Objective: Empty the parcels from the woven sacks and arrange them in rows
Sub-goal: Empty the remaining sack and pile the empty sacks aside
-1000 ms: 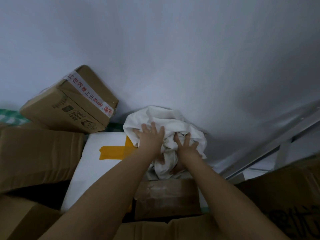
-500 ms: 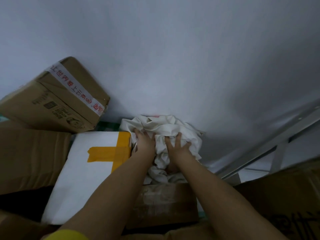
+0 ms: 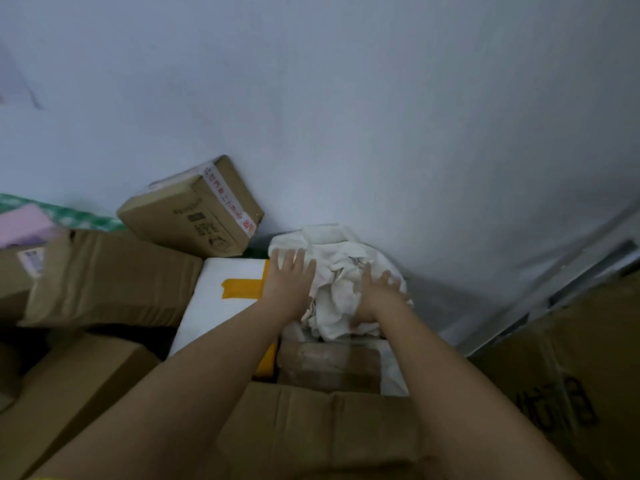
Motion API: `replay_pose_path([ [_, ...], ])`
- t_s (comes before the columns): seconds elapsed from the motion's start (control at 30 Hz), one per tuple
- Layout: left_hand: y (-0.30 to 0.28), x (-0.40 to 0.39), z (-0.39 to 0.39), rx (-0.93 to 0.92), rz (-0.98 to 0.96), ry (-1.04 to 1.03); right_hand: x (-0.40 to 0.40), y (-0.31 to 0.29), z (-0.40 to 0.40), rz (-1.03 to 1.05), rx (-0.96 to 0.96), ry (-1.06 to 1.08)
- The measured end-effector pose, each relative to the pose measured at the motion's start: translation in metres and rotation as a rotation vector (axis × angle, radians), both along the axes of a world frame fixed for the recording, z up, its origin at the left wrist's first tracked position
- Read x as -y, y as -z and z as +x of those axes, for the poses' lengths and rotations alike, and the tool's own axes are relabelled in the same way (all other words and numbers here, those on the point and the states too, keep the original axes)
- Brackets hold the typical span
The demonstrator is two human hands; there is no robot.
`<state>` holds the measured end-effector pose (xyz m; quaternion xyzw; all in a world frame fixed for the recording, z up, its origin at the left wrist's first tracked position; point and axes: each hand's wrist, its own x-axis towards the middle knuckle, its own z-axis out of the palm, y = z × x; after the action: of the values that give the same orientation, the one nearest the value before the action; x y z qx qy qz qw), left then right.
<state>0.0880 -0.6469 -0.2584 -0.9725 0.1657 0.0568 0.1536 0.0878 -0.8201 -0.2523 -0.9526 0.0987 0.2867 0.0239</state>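
Both hands flat on the crumpled sack
L hand & R hand: grip wide, fingers toward wall; sack bunched, no clear long axis.

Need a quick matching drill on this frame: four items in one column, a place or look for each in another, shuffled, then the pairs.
Items:
1. crumpled white sack
2. white parcel
3. tilted cardboard box
4. pink parcel

Descriptions:
A. crossed with yellow tape
B. far left edge, on green-checked material
C. under both hands, against the wall
D. sealed with white tape printed in red

Pairs: 1-C, 2-A, 3-D, 4-B
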Motion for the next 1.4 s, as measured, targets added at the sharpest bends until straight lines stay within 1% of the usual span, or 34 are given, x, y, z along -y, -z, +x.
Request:
replay_pose_path([
  [0.1, -0.033, -0.015, -0.031, -0.014, -0.012, -0.052, -0.009, -0.029, -0.03, 0.053, 0.088, -0.096],
  [0.23, -0.071, -0.038, -0.068, 0.007, -0.132, -0.098, -0.038, -0.056, -0.066, 0.112, 0.273, -0.284],
  [0.3, -0.089, -0.05, -0.09, 0.034, -0.155, -0.116, -0.059, -0.072, -0.087, 0.14, 0.344, -0.355],
  [0.4, -0.111, -0.064, -0.12, 0.05, -0.179, -0.155, -0.086, -0.094, -0.115, 0.186, 0.383, -0.416],
  [0.53, -0.131, -0.089, -0.177, 0.143, -0.21, -0.216, -0.118, -0.117, -0.162, 0.25, 0.403, -0.515],
  [0.63, -0.138, -0.11, -0.217, 0.1, -0.262, -0.292, -0.139, -0.124, -0.193, 0.284, 0.435, -0.606],
  [0.73, -0.143, -0.133, -0.27, 0.06, -0.371, -0.37, -0.159, -0.126, -0.229, 0.352, 0.392, -0.684],
  [0.83, -0.14, -0.158, -0.33, 0.054, -0.471, -0.45, -0.172, -0.124, -0.274, 0.35, 0.313, -0.784],
  [0.93, -0.132, -0.176, -0.367, 0.064, -0.538, -0.518, -0.172, -0.121, -0.306, 0.399, 0.191, -0.804],
  [1.03, -0.113, -0.2, -0.413, 0.042, -0.623, -0.591, -0.18, -0.109, -0.347, 0.382, 0.133, -0.836],
  [1.2, -0.087, -0.214, -0.466, 0.059, -0.66, -0.696, -0.187, -0.086, -0.391, 0.441, 0.052, -0.756],
  [1.4, -0.062, -0.222, -0.521, 0.065, -0.66, -0.786, -0.196, -0.047, -0.421, 0.394, -0.008, -0.621],
])
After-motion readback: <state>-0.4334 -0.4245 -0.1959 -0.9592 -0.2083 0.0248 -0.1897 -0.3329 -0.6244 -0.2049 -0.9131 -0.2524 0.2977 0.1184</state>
